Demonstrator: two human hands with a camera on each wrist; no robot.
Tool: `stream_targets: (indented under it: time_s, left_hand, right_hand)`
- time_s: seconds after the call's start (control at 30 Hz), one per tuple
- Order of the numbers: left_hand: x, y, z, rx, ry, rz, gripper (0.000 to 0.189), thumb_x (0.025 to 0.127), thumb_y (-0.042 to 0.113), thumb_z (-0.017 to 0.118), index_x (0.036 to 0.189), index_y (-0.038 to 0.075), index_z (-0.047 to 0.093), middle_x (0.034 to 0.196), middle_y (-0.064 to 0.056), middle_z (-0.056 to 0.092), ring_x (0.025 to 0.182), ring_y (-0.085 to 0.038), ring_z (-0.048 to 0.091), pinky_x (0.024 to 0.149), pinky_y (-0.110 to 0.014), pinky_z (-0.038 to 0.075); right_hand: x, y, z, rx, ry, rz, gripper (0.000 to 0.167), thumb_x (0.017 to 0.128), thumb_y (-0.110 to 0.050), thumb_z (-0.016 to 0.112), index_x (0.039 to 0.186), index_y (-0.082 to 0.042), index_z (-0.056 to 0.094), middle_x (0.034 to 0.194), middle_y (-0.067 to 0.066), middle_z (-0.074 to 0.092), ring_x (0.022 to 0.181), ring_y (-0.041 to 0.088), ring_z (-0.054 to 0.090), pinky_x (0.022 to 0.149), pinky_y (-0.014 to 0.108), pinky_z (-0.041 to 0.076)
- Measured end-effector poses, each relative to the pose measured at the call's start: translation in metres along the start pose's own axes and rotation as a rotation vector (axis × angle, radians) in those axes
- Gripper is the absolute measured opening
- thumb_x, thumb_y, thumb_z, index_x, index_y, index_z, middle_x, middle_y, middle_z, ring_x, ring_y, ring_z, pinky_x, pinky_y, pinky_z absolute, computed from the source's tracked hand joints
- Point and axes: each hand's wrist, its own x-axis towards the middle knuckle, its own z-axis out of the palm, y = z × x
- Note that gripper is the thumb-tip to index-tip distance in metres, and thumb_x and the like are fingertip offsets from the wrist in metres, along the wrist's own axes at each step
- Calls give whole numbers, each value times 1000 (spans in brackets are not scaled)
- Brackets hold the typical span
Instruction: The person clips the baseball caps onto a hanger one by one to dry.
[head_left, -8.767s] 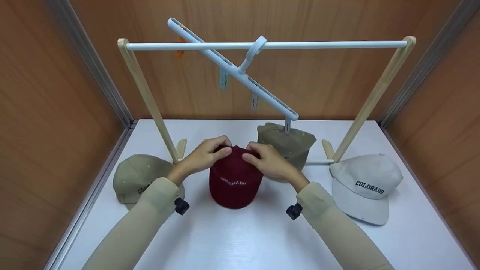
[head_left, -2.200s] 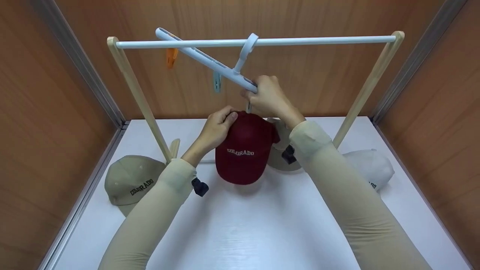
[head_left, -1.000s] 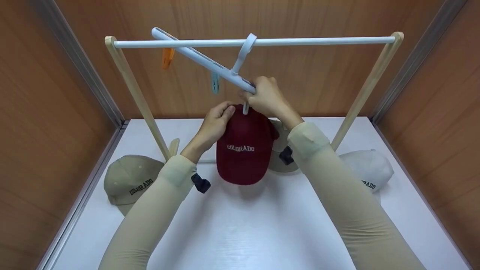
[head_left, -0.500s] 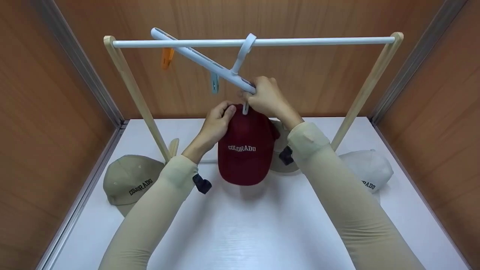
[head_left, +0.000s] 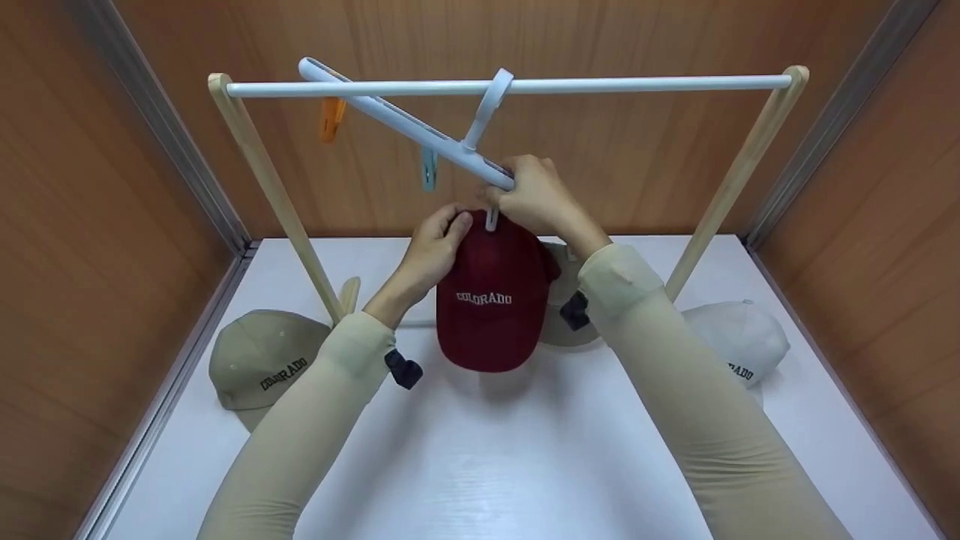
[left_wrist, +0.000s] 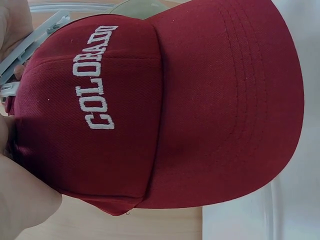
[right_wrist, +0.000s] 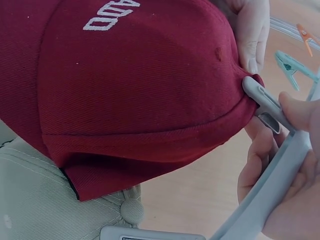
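A maroon baseball cap (head_left: 487, 330) lettered COLORADO hangs brim down above the white table. At the left of its crown, my left hand (head_left: 429, 251) pinches the fabric between thumb and fingers. A grey clothes peg (right_wrist: 265, 102) has its tip over the fabric at the top of the crown. My right hand (head_left: 536, 195) pinches this peg's upper end, beside the pale blue clip hanger (head_left: 420, 133). Part of the hanger bar lies within the right hand, so its near end is hidden in the head view. An olive cap (head_left: 566, 330) is partly covered behind the maroon one.
The hanger hooks over the rack's white rail (head_left: 637, 85), between wooden legs. An orange peg (head_left: 331, 120) and a teal peg (head_left: 429, 169) hang from it. A khaki cap (head_left: 255, 352) lies on the table (head_left: 465, 465) at left, a pale grey cap (head_left: 735, 330) at right.
The maroon cap has risen from the table to the hanger. My right hand has left the cap for the peg, which has come down over the crown. Little differs in the last second.
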Motion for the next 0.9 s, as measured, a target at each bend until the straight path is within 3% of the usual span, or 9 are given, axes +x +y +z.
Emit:
stream_targets:
  time_s: [0.23, 0.6, 0.9]
  left_hand:
    - [0, 0, 0, -15, -25, -7, 33, 116, 31, 45, 132, 10, 64, 108, -5, 66, 89, -16, 61, 78, -30, 50]
    - [-2, 0, -1, 12, -21, 15, 33, 115, 32, 46, 133, 11, 65, 112, -5, 67, 94, -16, 61, 82, -31, 50]
    - [-3, 1, -2, 32, -20, 16, 35, 115, 34, 46, 134, 12, 65, 115, -6, 67, 98, -18, 62, 85, -33, 50]
  right_hand:
    - [-1, 2, -3, -14, -7, -9, 30, 102, -37, 71, 110, -8, 69, 83, 3, 54, 78, 17, 48, 73, 33, 40]
    - [-2, 3, -3, -4, -34, 2, 36, 103, -37, 69, 122, -7, 68, 92, 6, 59, 82, 20, 53, 76, 35, 42]
    - [-1, 6, -2, 14, -45, -2, 43, 104, -36, 68, 133, -4, 66, 113, 12, 68, 99, 24, 59, 91, 43, 50]
